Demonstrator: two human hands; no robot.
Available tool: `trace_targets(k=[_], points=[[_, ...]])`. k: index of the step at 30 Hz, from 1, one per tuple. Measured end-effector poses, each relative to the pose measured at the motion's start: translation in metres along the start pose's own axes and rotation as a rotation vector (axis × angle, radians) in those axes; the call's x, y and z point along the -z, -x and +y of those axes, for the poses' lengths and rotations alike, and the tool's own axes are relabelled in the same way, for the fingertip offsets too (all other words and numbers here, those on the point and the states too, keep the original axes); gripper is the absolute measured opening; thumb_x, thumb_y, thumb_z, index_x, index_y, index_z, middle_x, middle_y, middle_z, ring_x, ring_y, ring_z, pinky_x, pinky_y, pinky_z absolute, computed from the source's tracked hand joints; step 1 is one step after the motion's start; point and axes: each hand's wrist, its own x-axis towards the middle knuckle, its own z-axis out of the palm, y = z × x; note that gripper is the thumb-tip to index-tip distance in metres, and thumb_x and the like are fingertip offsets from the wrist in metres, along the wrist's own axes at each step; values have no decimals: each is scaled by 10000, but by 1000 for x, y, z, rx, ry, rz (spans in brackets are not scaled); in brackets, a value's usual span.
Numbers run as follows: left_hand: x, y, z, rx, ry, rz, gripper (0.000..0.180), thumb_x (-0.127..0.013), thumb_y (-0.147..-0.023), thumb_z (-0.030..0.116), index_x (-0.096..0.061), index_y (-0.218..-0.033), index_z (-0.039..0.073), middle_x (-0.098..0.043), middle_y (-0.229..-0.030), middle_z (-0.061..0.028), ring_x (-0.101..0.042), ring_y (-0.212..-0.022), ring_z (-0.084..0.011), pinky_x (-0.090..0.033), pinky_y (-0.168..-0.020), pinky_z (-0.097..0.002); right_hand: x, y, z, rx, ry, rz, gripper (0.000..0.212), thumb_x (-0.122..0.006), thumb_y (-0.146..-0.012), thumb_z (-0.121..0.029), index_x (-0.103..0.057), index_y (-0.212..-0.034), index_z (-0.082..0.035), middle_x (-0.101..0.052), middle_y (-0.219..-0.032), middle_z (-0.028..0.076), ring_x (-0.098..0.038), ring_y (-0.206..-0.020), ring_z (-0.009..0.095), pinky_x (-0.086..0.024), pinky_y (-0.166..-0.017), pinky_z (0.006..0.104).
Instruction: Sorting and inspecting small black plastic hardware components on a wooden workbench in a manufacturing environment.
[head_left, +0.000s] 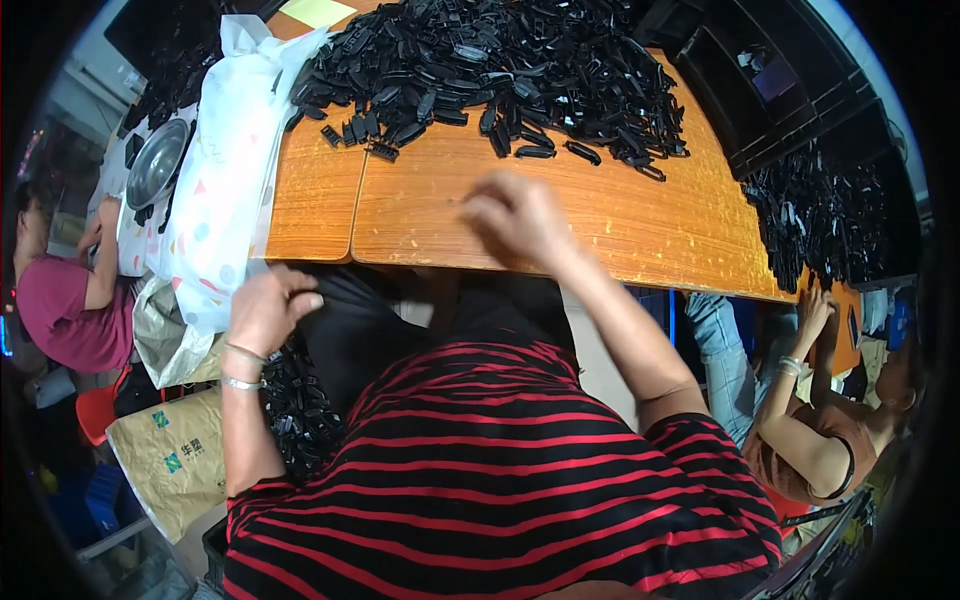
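My left hand (266, 311) hangs just off the table's near edge, beside a white plastic sheet (225, 170) with coloured shapes. Its fingers are bent, with a small gap between thumb and forefinger, and nothing shows in them. Over the wooden table (420, 200) is my right hand (518, 215), smeared by motion; its fingers look curled, and whether they hold anything is not clear. Beyond it lies a large heap of small black plastic clip-like pieces (450, 75). A few loose pieces (583, 153) lie at the heap's near side.
At the left, a person in a maroon top sits near a metal bowl (160, 165). Another person works at the right by more black pieces (820, 220) and a dark bin (770, 80). A brown sack (175, 460) and more black pieces (295, 410) lie low at my left.
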Motion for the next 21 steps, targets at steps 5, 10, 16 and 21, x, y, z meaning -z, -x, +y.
trace_targets(k=[5, 10, 16, 21], points=[[-12, -82, 48, -234, 163, 417, 186, -676, -815, 165, -684, -978, 74, -665, -903, -116, -643, -836, -320, -507, -714, -402, 43, -28, 30, -104, 368, 231, 292, -694, -853, -238, -670, -1043, -18, -695, -845, 196, -683, -803, 335, -527, -749, 399], [-49, -181, 119, -214, 316, 347, 247, -642, -868, 288, -675, -924, 50, -683, -875, -160, -659, -827, -339, -517, -718, -416, 35, -31, 25, -202, 519, 98, 326, -744, -804, -323, -633, -868, -23, -671, -753, 197, -664, -758, 373, -515, -690, 437], [-69, -226, 151, -24, 157, 309, 353, -700, -820, 382, -655, -825, 32, -681, -815, -179, -663, -807, -357, -517, -701, -437, 46, -13, 27, -114, 545, 117, 316, -729, -812, -259, -558, -897, -7, -659, -733, 198, -655, -737, 394, -508, -646, 460], [-70, -229, 149, -10, 177, 265, 291, -746, -782, 305, -648, -799, 32, -681, -812, -171, -667, -796, -338, -517, -701, -418, 54, -1, 11, -90, 430, 123, 292, -712, -828, -154, -559, -1010, 16, -672, -805, 212, -660, -725, 375, -511, -648, 450]])
